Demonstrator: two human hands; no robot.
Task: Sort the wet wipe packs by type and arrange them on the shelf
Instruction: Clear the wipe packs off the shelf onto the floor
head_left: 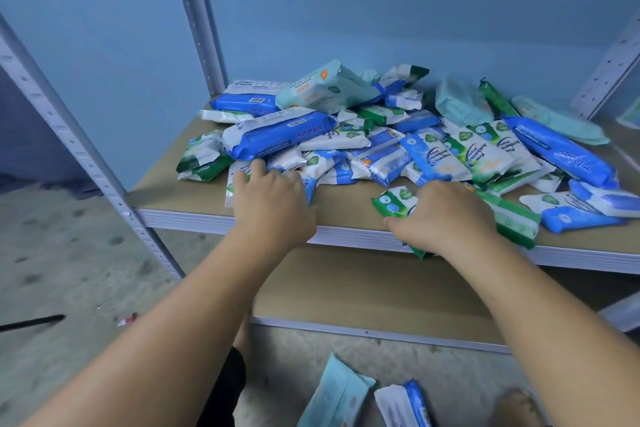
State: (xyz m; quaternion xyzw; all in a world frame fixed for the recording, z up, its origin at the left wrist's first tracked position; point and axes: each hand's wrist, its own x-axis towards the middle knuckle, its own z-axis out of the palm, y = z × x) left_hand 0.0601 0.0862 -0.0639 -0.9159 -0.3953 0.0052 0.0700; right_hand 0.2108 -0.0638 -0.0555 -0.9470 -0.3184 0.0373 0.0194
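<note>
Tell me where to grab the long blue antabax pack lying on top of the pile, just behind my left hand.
Probably take the blue antabax pack across its narrow width near mid-length, coming from above and the front. It lies lengthwise on top of the pile with its upper face and front edge uncovered. The left hand is nearest.

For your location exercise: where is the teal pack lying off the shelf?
Head view, bottom centre: teal pack on the floor, left of a blue pack.

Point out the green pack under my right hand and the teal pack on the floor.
green pack (392, 202): head view, its exposed left end.
teal pack (335, 392): head view, middle of its face.
</note>
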